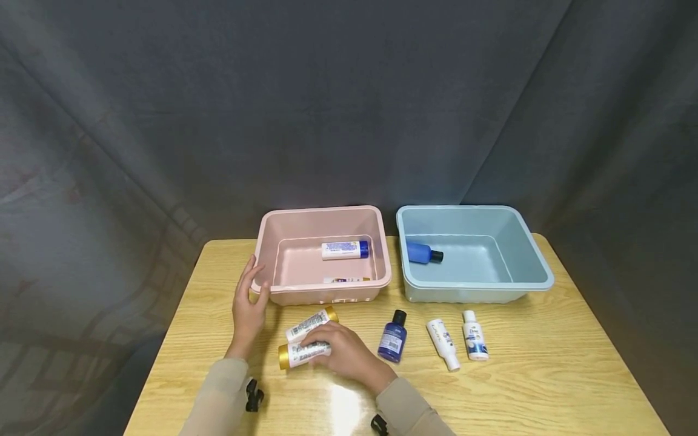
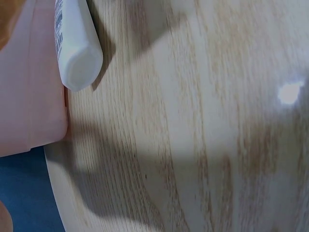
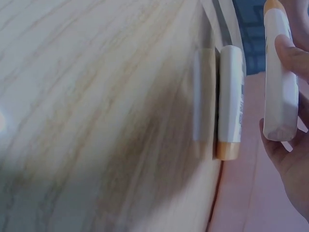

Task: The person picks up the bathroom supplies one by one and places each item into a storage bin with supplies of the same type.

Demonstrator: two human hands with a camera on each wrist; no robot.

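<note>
My right hand (image 1: 343, 351) grips a white bottle with a gold cap (image 1: 305, 355) around its base end, the cap pointing left. In the right wrist view, thumb and fingers hold this white bottle (image 3: 280, 96) from both sides. A second gold-capped white bottle (image 1: 308, 325) lies on the table beside it, close to the front of the pink bin (image 1: 327, 295). My left hand (image 1: 249, 309) rests at that bin's front left corner, thumb and fingers spread about the rim. Inside the bin are a white tube with a blue cap (image 1: 345, 250) and a partly hidden small white tube (image 1: 346, 280).
Right of the pink bin stands a light blue bin (image 1: 474, 293) holding a blue bottle with a black cap (image 1: 420, 253). On the table (image 1: 545, 363) before it are a dark blue bottle (image 1: 392, 339), a slim white bottle (image 1: 443, 343) and a white-and-blue bottle (image 1: 474, 339). Grey cloth (image 1: 349, 121) hangs behind.
</note>
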